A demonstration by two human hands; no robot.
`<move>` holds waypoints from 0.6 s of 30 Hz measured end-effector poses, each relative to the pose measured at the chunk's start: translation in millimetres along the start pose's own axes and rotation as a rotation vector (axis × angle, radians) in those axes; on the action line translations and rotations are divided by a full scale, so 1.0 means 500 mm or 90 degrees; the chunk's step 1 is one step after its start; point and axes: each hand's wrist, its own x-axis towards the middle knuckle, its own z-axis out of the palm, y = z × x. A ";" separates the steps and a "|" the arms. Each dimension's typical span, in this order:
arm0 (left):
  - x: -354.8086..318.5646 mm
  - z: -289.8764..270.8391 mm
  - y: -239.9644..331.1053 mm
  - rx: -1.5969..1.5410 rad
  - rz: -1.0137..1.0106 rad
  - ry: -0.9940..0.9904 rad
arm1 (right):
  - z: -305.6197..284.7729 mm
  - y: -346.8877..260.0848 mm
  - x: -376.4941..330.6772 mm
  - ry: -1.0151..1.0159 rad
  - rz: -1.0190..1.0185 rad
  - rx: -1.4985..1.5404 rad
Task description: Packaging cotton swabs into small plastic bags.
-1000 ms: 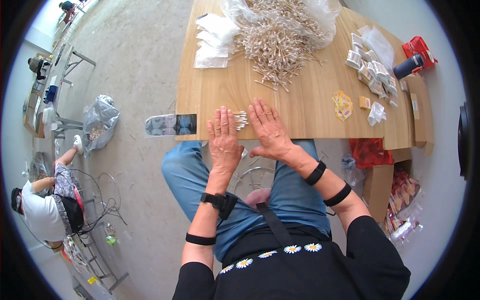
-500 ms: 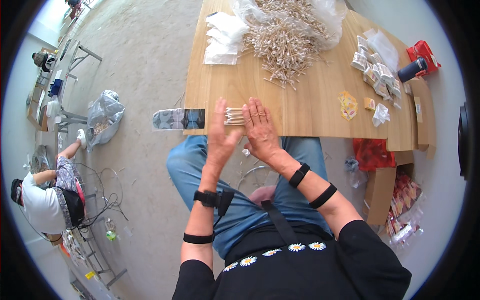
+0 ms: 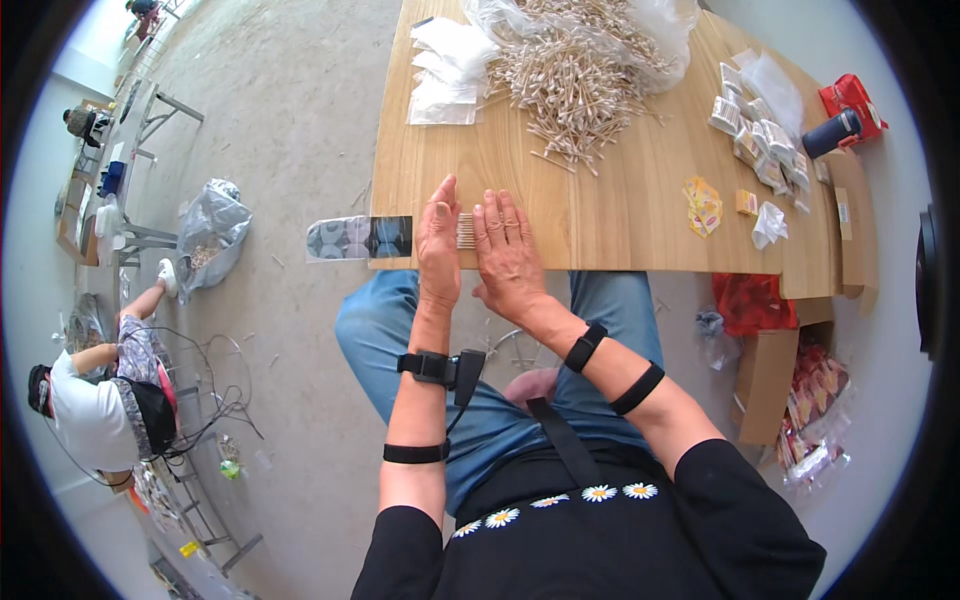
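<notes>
A small row of cotton swabs [image 3: 466,232] lies on the wooden table near its front edge, between my two hands. My left hand [image 3: 438,245] stands on its edge at the left ends of the swabs, fingers stretched and palm facing them. Flat over the right part of the row rests my right hand [image 3: 507,245], its fingers extended; it hides those swab ends. Beyond my hands spreads a big loose heap of cotton swabs [image 3: 575,95], partly under clear plastic film. A printed clear plastic pouch [image 3: 360,239] sticks out past the table's left edge, beside my left hand.
White plastic bags [image 3: 445,75] lie at the far left of the table [image 3: 640,215]. Packed swab bundles [image 3: 765,150], a dark blue bottle [image 3: 832,132] and a red bag [image 3: 850,98] stand at the right. Nearer are yellow labels [image 3: 703,206] and crumpled tissue [image 3: 769,226]. A person [image 3: 95,405] sits at left.
My hands have come closer together around the swabs, narrowing the gap. The left hand has turned more onto its edge, and the right has slid slightly left.
</notes>
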 end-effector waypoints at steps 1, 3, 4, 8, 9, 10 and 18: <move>-0.001 -0.006 0.004 -0.003 -0.010 -0.005 | -0.003 -0.003 0.001 -0.002 0.009 0.005; 0.003 -0.017 0.010 -0.003 -0.022 -0.009 | 0.000 0.002 0.003 0.006 -0.005 0.014; 0.004 -0.022 0.013 0.006 0.002 -0.001 | 0.000 0.003 0.002 0.014 -0.017 0.021; 0.003 -0.027 0.003 0.052 0.032 -0.004 | -0.002 -0.003 0.001 0.009 -0.004 0.031; 0.001 -0.030 -0.001 0.054 0.031 -0.003 | -0.002 -0.007 0.003 0.013 -0.001 0.034; 0.001 -0.025 -0.002 0.059 0.032 -0.001 | -0.001 -0.009 0.004 0.017 0.005 0.037; -0.006 -0.005 0.009 -0.034 -0.002 0.040 | 0.032 -0.024 0.014 0.057 0.012 -0.002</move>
